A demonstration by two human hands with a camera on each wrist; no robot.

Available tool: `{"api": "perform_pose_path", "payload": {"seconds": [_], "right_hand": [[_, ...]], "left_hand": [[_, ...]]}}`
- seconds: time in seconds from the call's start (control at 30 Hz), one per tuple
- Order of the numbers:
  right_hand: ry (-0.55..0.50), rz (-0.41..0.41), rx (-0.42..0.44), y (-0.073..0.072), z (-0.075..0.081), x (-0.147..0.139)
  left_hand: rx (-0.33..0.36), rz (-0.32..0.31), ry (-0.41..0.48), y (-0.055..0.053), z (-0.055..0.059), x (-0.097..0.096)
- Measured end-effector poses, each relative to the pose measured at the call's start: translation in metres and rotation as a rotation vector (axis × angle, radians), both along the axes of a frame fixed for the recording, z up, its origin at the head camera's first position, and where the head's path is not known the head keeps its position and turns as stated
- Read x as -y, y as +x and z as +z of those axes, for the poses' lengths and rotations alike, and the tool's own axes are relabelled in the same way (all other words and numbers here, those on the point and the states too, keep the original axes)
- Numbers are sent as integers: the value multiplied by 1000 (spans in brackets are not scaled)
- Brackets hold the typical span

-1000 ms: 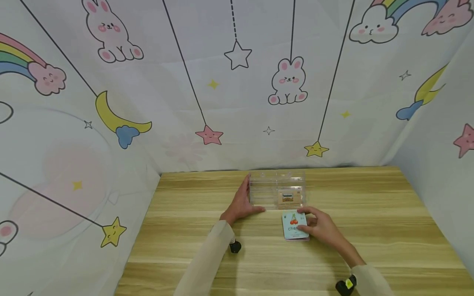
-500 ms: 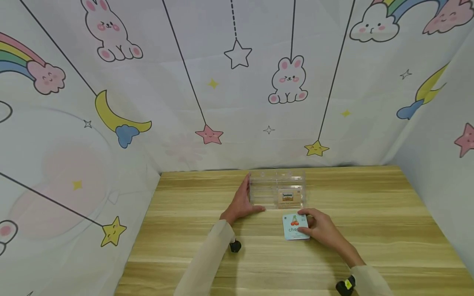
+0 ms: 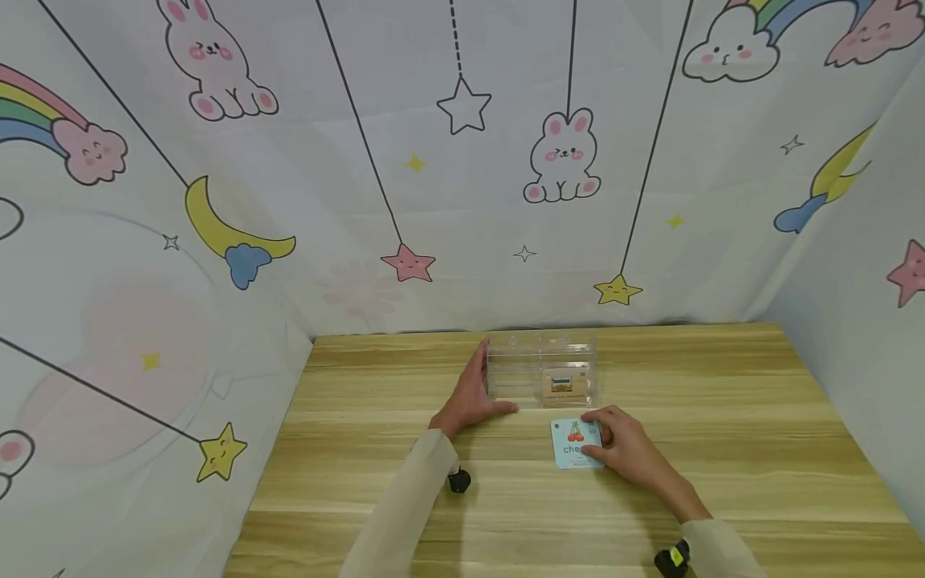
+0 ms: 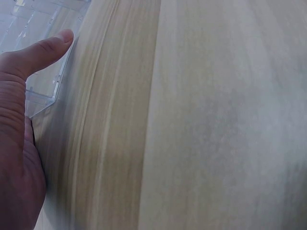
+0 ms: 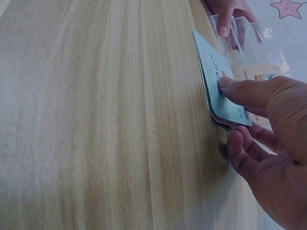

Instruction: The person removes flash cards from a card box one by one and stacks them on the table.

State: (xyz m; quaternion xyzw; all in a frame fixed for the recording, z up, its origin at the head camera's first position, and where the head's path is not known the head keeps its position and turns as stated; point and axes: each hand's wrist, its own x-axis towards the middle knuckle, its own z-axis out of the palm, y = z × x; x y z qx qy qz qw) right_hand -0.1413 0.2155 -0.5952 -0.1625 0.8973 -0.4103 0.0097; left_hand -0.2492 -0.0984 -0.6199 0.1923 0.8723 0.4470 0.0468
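Jutting left from right hand point(image 3: 630, 445) — cherry cards point(image 3: 572, 446), edge pinched.

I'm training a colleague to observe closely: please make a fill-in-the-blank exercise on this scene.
1. The right hand pinches a card stack whose top picture shows two red ____.
2. In the head view, the tan card sits in the ____ half of the clear plastic box.
3. The tabletop shows ____ grain.

Answers: cherries; right; wood.

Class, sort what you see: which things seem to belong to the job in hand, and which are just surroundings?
Likely the job:
cherry card, pinched by the right hand
clear holder, touched by the left hand
tan card in the holder

Likely surroundings:
wooden table
printed backdrop
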Motion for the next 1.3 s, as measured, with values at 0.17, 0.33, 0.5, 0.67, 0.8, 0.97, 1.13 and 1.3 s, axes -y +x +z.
{"api": "perform_pose_path", "payload": {"seconds": [0.17,0.33,0.5,0.67,0.8,0.97,1.13,1.3], "right_hand": [[25,-6,18,0,-3,1],[39,0,16,0,-3,1],[52,16,6,0,-2,1],[69,32,9,0,-2,1],[84,32,24,-1,-2,1],[96,32,11,-2,4,-1],[88,27,-37,-7,15,-4],[81,27,-80,-17,26,-7]], "left_hand": [[2,2,-1,1,1,0],[4,1,3,2,1,0],[2,-2,6,1,0,1],[0,-4,11,1,-1,2],[5,-7,14,1,-1,2],[4,-7,21,1,-1,2],[5,-10,25,2,-1,2],[5,-13,25,2,-1,2]]}}
